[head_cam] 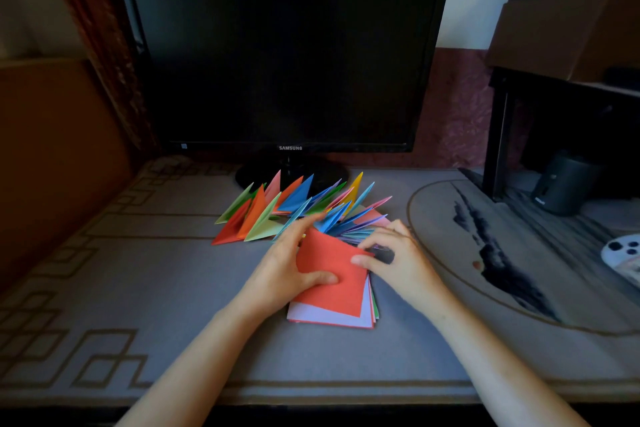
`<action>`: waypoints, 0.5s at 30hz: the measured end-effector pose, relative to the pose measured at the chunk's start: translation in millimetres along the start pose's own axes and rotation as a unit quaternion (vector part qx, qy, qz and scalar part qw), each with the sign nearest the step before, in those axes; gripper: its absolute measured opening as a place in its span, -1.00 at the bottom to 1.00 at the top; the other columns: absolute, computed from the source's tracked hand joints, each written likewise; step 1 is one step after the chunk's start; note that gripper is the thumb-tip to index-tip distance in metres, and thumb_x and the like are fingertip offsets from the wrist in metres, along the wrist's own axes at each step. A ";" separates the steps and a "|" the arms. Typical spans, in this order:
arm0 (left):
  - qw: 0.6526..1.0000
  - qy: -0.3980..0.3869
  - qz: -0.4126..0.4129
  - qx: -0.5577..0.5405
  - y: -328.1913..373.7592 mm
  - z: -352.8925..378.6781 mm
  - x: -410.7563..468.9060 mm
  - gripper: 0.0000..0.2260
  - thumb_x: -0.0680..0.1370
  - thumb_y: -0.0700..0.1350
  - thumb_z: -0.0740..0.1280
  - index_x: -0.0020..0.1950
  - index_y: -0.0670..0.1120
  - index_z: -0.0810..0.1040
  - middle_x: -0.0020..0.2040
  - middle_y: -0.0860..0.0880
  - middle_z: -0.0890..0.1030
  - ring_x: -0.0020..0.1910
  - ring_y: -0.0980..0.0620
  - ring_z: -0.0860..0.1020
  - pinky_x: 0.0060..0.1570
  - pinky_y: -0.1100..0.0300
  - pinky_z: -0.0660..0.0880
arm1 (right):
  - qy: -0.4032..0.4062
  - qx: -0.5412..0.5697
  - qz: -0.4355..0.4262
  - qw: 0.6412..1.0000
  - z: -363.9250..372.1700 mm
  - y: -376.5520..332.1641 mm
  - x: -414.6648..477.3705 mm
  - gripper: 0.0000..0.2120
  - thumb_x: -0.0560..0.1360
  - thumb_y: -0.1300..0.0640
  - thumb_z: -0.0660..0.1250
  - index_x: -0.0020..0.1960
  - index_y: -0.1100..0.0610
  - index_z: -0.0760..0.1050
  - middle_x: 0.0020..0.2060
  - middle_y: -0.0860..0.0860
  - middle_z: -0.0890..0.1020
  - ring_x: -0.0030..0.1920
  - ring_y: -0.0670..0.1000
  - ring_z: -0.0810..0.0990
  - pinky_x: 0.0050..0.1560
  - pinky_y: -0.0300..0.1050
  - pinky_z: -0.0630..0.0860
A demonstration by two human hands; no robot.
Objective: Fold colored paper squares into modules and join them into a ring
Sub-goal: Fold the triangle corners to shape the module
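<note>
Table [138,288]: a fan of folded modules [298,208] in mixed colours lies in front of the monitor [277,55]. They look loose, so the ring is likely not started. A stack of unfolded squares [329,317] sits nearer the person, so folding isn't finished. Red square [332,291] is on top, far end lifted. Left hand [280,270] grips its left side, thumb on top. Right hand [398,260] pinches the right edge.

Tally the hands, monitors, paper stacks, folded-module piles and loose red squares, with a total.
Hands: 2, left hand and right hand
Monitor: 1
Paper stack: 1
Folded-module pile: 1
Red square: 1
Total: 6
</note>
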State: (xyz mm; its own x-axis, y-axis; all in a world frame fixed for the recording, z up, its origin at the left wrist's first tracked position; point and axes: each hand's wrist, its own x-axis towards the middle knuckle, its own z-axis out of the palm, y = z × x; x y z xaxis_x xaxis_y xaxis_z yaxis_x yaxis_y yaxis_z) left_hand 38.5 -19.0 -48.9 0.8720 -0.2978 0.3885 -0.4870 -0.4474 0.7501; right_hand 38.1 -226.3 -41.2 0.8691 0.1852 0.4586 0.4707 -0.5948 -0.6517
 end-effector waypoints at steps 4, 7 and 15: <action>0.993 0.042 -0.043 -0.098 3.1 -3.2 1.7 -0.45 0.39 -0.18 0.50 0.30 0.11 0.39 0.04 0.22 0.54 -0.01 0.32 0.52 0.03 0.44 0.41 | 0.020 0.118 0.066 0.991 -0.2 -0.5 0.0 -0.80 0.35 0.25 0.50 -0.27 -0.02 0.57 -0.25 -0.07 0.55 -0.22 -0.17 0.49 -0.09 -0.37 0.40; 0.991 0.055 -0.037 -0.120 9.6 -6.4 2.0 -0.78 0.45 -0.24 0.43 0.00 0.04 0.56 -0.06 0.13 0.62 -0.12 0.29 0.57 -0.06 0.38 0.47 | 0.012 0.184 0.070 0.980 -0.9 -0.4 0.9 -0.78 0.37 0.30 0.47 -0.27 -0.01 0.58 -0.32 -0.12 0.64 -0.26 -0.16 0.55 -0.13 -0.31 0.45; 0.969 0.058 -0.090 -0.221 9.5 -6.1 3.4 -0.89 0.47 -0.29 0.38 -0.10 -0.09 0.59 -0.26 0.11 0.66 -0.28 0.21 0.59 -0.27 0.35 0.51 | 0.015 0.210 0.067 0.975 -3.4 -2.0 2.3 -0.88 0.46 0.14 0.41 -0.04 -0.05 0.60 -0.13 -0.03 0.68 -0.10 -0.09 0.60 0.00 -0.13 0.44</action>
State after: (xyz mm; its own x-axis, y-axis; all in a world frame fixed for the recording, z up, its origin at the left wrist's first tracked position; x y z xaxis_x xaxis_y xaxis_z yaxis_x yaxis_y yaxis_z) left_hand 37.1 -19.1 -37.1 0.9531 -0.1403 0.2683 -0.2798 -0.0697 0.9575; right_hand 38.6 -227.3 -36.8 0.9255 0.1007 0.3650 0.3786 -0.2376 -0.8945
